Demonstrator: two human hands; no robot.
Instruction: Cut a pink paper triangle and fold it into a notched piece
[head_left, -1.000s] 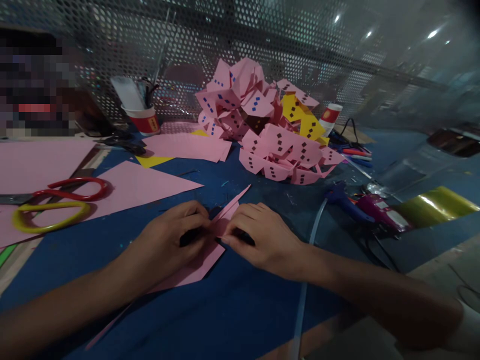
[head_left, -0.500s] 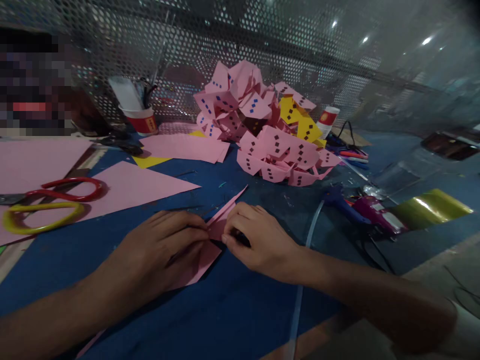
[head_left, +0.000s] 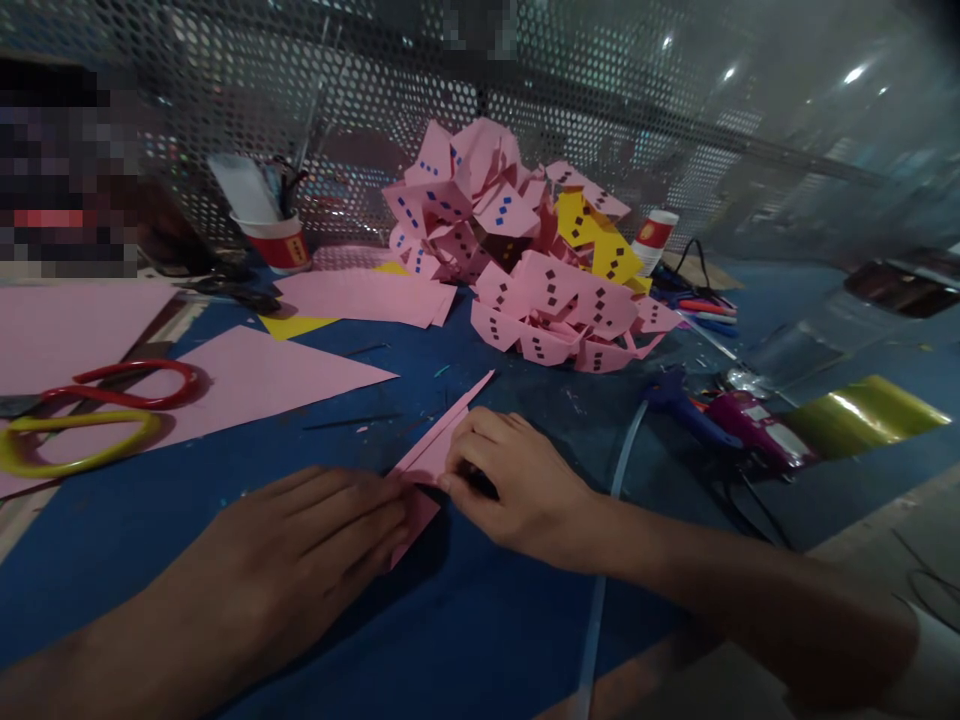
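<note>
A folded pink paper sheet (head_left: 433, 446) lies at a slant on the blue tabletop between my hands, its narrow folded edge pointing up to the right. My left hand (head_left: 300, 555) rests over its lower part, fingers stretched out flat and close together; the thumb is hidden. Thumb and curled fingers of my right hand (head_left: 517, 480) pinch the sheet's right edge. Beyond them stand pink paper shapes (head_left: 555, 300) marked with dark diamonds, next to a larger pink cluster (head_left: 465, 190) with blue marks.
Scissors (head_left: 82, 430) with red and yellow handles lie on a pink sheet (head_left: 277, 375) at left. A cup of tools (head_left: 277, 245) stands behind. On the right are a glue gun (head_left: 701, 415), its pale glue stick (head_left: 619, 480), a clear bottle (head_left: 810, 335) and perforated metal (head_left: 360, 120) at the back.
My left hand has slid down and left along the paper and flattened, uncovering more of the folded edge. My right hand stays almost in place.
</note>
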